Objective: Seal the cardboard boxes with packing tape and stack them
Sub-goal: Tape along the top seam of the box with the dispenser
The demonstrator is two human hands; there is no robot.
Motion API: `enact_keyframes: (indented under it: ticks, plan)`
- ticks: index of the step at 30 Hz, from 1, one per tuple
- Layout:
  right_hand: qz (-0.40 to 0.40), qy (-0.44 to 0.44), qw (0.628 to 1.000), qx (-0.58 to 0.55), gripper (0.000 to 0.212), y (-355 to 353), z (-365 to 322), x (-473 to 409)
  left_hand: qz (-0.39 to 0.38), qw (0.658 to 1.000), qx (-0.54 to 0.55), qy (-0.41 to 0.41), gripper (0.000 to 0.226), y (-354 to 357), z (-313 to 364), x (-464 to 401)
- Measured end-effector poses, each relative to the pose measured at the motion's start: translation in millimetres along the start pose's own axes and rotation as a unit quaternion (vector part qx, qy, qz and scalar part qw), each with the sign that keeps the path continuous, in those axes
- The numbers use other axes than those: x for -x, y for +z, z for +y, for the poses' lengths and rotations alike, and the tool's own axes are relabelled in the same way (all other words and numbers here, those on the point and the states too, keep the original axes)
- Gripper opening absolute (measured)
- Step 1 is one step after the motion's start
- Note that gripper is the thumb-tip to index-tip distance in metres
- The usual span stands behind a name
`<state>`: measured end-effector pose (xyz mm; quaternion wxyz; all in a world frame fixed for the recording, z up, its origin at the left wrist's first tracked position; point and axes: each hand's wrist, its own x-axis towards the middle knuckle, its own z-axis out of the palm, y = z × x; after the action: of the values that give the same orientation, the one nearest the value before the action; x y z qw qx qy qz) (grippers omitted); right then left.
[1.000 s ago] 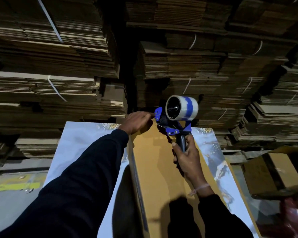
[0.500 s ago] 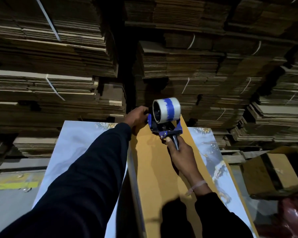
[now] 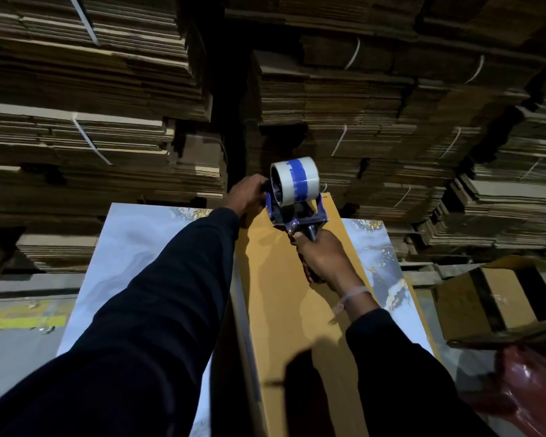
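Observation:
A long, narrow brown cardboard box [image 3: 284, 304] lies in front of me on a marbled white surface [image 3: 133, 247], running away from me. My right hand [image 3: 320, 260] grips the black handle of a blue tape dispenser [image 3: 297, 212] carrying a clear roll with a blue stripe [image 3: 295, 181]. The dispenser sits at the box's far end. My left hand [image 3: 248, 193] is curled over the far left corner of the box, right beside the dispenser; its fingertips are hidden behind the box edge.
Tall stacks of flattened, strapped cardboard [image 3: 92, 105] fill the whole background. A taped brown box [image 3: 498, 298] sits at the right, with a reddish plastic bag [image 3: 533, 383] below it. Grey floor with a yellow mark [image 3: 19, 323] is at the left.
My right hand has moved the tape dispenser left and forward to the box's far end. My left hand has shifted from a flat reach to curling over the far corner.

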<state>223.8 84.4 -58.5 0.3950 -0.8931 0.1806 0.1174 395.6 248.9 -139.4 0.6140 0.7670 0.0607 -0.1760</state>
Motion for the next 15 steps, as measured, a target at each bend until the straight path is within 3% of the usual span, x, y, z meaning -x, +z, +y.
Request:
enact_keyframes:
  ticks: [2,4,15]
  plan:
    - [0.004,-0.004,1.000,-0.003,0.022,1,1,2,0.022,0.971,-0.220,0.089,0.019,-1,4,4]
    - [0.007,-0.008,1.000,-0.005,0.019,3,2,3,0.018,0.948,-0.290,0.131,0.018,-1,4,8]
    - [0.027,-0.001,0.999,0.042,0.026,8,7,3,0.031,0.935,-0.312,0.165,0.019,-2,-5,1]
